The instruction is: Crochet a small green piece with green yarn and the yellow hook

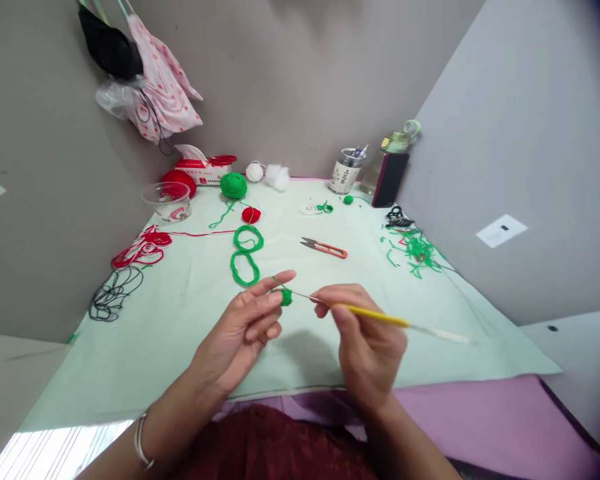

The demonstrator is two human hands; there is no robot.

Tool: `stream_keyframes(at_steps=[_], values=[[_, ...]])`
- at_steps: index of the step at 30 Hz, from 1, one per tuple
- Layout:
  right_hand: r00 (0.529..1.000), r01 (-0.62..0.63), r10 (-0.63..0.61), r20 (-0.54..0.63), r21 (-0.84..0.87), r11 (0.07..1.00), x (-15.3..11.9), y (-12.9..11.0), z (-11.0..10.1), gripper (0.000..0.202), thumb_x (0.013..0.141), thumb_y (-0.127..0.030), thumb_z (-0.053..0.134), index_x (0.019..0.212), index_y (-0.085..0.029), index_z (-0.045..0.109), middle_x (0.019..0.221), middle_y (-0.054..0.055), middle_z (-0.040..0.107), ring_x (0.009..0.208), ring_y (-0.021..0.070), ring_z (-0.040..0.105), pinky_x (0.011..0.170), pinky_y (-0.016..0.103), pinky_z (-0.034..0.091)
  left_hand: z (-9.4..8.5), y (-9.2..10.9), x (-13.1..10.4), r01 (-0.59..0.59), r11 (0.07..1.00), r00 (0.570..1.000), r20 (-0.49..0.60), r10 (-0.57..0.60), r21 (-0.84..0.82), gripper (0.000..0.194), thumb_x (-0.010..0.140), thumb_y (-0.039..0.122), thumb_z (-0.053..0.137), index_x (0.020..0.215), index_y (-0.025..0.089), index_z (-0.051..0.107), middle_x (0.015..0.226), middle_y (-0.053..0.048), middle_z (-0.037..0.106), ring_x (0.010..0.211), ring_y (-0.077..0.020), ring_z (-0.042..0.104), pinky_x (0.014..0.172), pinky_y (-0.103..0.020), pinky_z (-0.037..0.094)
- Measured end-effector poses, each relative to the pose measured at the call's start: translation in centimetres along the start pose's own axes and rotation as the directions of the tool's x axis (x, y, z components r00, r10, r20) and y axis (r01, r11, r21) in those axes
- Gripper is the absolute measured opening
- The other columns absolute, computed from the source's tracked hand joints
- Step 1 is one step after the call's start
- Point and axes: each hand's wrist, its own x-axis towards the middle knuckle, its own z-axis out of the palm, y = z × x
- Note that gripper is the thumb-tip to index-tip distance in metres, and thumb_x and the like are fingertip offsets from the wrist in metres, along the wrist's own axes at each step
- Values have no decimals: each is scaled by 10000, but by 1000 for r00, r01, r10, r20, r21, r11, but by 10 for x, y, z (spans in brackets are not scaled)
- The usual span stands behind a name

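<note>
Between the thumb and fingers of my left hand (247, 327) is a small green crochet piece (287, 297), with a strand of green yarn over the raised index finger. My right hand (367, 337) grips a crochet hook (375, 315) with a yellow handle. Its thin metal shaft reaches left to the crochet piece; whether the tip sits inside a stitch is too small to tell. Just beyond my left hand, green yarn lies on the table in two loops (245, 268). A green yarn ball (233, 186) rests farther back.
Orange thread snips (325, 247) lie mid-table. Green yarn scraps (420, 253) are at right, with red yarn (143, 247) and black cord (113, 293) at left. Along the back stand a plastic tub (173, 203), a tissue box (207, 172), a pen can (347, 172) and a phone (391, 180).
</note>
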Motion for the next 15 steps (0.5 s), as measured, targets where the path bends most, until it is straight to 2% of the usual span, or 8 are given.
stream_keyframes(at_steps=[2,3,5,7,12,15], values=[[991,-134,135,7,161,978,4,-1,0,209,1067,-222,622,1050,-278,823,885,29,769,744,169,698,677,318,592,0,-1,0,-61,997,998,-8,61,52,303,785,219,926,1085,240,885,817,47,596,490,2,247,497,-140,445],[986,-166,162,37,201,965,5,-1,1,196,1064,-252,635,1028,-273,827,898,29,770,748,164,694,684,312,591,-1,-3,0,-93,991,996,2,93,100,312,790,222,924,1096,263,882,884,29,632,518,-8,335,521,-149,467],[979,-199,184,87,203,959,6,0,1,173,1052,-281,667,1018,-270,837,926,30,784,785,159,700,721,301,592,-2,-7,-1,-150,967,989,26,148,206,322,817,253,915,1132,304,874,975,1,668,642,-56,512,597,-173,516],[973,-229,216,84,203,952,5,4,1,161,1047,-287,680,1025,-272,839,923,25,794,794,152,702,733,286,587,-4,-10,-2,-173,940,985,31,171,294,314,860,301,888,1171,332,862,1006,-11,672,769,-103,602,657,-195,535],[944,-330,311,109,318,889,4,8,-2,237,1079,-355,621,987,-223,795,941,51,812,745,155,715,710,303,615,-10,-8,-5,-200,914,978,20,206,354,286,875,329,869,1160,311,861,972,-15,633,811,-138,610,665,-226,530],[952,-307,289,101,285,908,5,3,-2,245,1095,-340,590,987,-218,774,945,51,808,751,157,728,719,308,631,-11,-6,-4,-226,898,972,30,232,377,270,864,309,877,1134,307,863,919,7,616,737,-118,603,716,-250,543]])
